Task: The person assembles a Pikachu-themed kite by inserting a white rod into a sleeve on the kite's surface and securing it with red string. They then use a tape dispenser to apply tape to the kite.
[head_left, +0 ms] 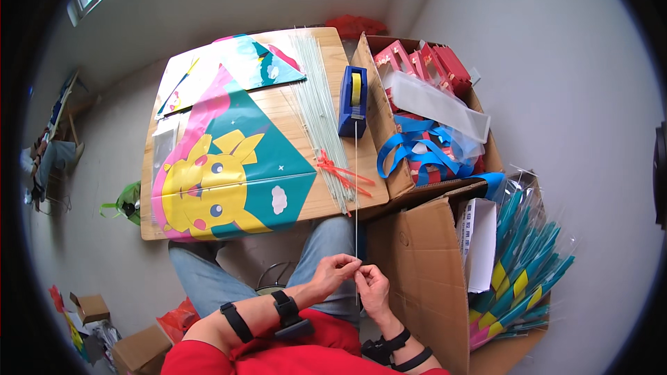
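Observation:
Over my lap, my left hand pinches a thin pale rod with its fingertips. Close beside it, my right hand is closed at the same rod, fingertips nearly touching the left ones; any smaller thing between them is too small to make out. The rod points away from me, its far end by a blue tape dispenser with a yellow roll. On the wooden table lies a kite sheet in teal and pink with a yellow cartoon animal. A bundle of similar rods, with a red tie, lies beside it.
More printed sheets lie at the table's far side. To the right, a cardboard box holds red cartons and blue ribbon; a nearer box holds plastic-wrapped teal and yellow bundles. Smaller boxes sit at lower left. A person sits far left.

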The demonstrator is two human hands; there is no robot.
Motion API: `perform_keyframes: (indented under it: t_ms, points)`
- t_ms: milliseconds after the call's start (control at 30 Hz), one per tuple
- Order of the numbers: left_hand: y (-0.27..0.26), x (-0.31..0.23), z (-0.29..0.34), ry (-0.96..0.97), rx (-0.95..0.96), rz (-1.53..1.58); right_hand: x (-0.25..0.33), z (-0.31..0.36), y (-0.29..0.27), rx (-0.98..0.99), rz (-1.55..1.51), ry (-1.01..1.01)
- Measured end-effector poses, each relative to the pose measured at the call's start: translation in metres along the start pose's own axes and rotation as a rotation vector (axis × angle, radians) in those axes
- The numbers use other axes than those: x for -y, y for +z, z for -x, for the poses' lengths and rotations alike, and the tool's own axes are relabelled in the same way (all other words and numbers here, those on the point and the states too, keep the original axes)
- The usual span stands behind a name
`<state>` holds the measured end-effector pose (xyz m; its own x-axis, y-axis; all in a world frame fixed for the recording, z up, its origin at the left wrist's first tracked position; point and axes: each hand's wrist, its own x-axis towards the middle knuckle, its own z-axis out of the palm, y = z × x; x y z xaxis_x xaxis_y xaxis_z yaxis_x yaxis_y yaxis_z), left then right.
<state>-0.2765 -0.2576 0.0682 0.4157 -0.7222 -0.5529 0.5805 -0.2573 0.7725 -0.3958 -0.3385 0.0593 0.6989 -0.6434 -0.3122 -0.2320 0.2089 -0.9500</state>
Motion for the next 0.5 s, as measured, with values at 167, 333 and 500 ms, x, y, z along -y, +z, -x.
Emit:
perform_keyframes:
  t_ms: [167, 333, 500]
  points:
    - [-0.007, 0.005, -0.011, -0.035, -0.024, 0.033, -0.003, -0.01, 0.005, -0.004, 0.022, 0.009]
    - [-0.008, 0.001, -0.014, -0.03, -0.033, -0.004, 0.005, -0.016, 0.003, 0.004, 0.088, 0.037]
    - [-0.012, 0.001, -0.013, -0.033, -0.032, 0.007, 0.047, -0.068, -0.011, -0.156, 0.402, -0.249]
